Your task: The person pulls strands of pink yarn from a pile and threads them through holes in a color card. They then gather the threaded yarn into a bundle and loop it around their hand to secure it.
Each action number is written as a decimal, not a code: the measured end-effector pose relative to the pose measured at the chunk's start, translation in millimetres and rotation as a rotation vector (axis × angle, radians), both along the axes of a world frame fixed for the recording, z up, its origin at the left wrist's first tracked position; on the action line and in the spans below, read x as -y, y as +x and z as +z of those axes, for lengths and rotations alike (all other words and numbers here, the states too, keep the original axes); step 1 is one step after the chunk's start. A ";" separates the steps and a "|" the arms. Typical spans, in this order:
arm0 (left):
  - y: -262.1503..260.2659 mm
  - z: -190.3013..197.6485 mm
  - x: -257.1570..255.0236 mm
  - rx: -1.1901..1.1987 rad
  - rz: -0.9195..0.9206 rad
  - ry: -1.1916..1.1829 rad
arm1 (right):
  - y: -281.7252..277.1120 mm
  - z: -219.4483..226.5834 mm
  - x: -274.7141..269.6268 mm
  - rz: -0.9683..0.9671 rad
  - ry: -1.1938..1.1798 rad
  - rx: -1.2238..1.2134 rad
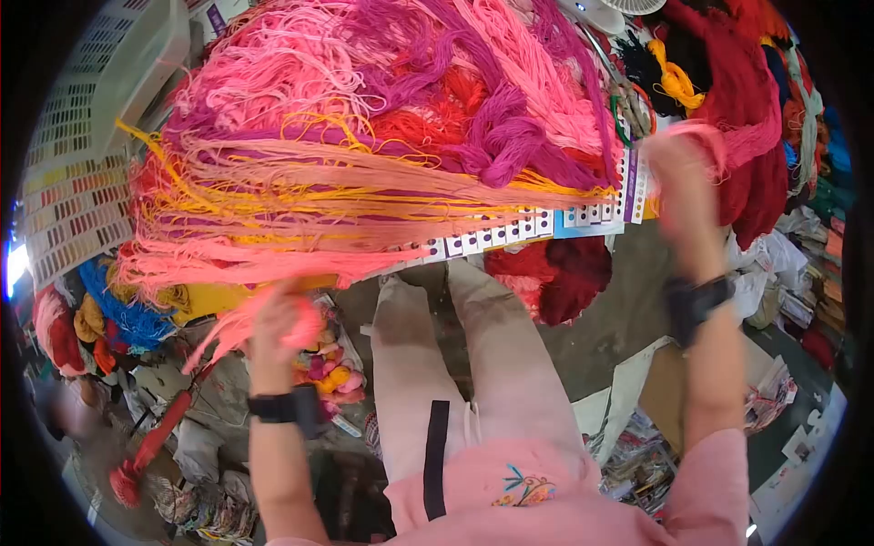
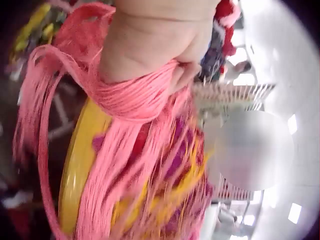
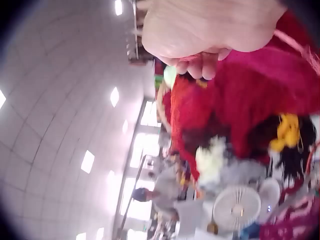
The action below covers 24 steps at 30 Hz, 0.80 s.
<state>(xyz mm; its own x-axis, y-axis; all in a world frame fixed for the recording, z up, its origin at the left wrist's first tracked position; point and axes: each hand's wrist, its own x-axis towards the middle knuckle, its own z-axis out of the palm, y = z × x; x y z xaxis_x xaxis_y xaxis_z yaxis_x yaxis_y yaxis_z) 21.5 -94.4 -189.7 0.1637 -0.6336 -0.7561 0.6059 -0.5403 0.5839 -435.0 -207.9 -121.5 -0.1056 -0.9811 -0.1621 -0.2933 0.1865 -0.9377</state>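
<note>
Head view: L hand [image 1: 276, 323] grips coral yarn [image 2: 132, 102], fingers curled, exact gap hidden; yarn hangs below grip, more beside it. R hand [image 1: 678, 191], well apart, blurred, is closed on pink strand [image 3: 296, 46]. Risk: snag/knot, prob. from uneven pull, w/ loose yellow strands [image 2: 190, 177] close by. Surface nr grip: yellow edge [image 2: 75, 185], shade cards [image 1: 510, 234]. Rm: tiled ceiling [image 3: 60, 100], fan [image 3: 236, 209].

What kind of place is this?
Likely a yarn or embroidery-thread workshop: big heaps of pink and purple yarn lie in front of the person, a colour sample chart stands at the left, and more dyed skeins, such as dark red yarn, hang at the right.
</note>
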 end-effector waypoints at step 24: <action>-169.8 -40.3 32.0 0.112 -0.684 0.213 | 147.5 -128.9 -100.9 0.354 -0.179 -0.240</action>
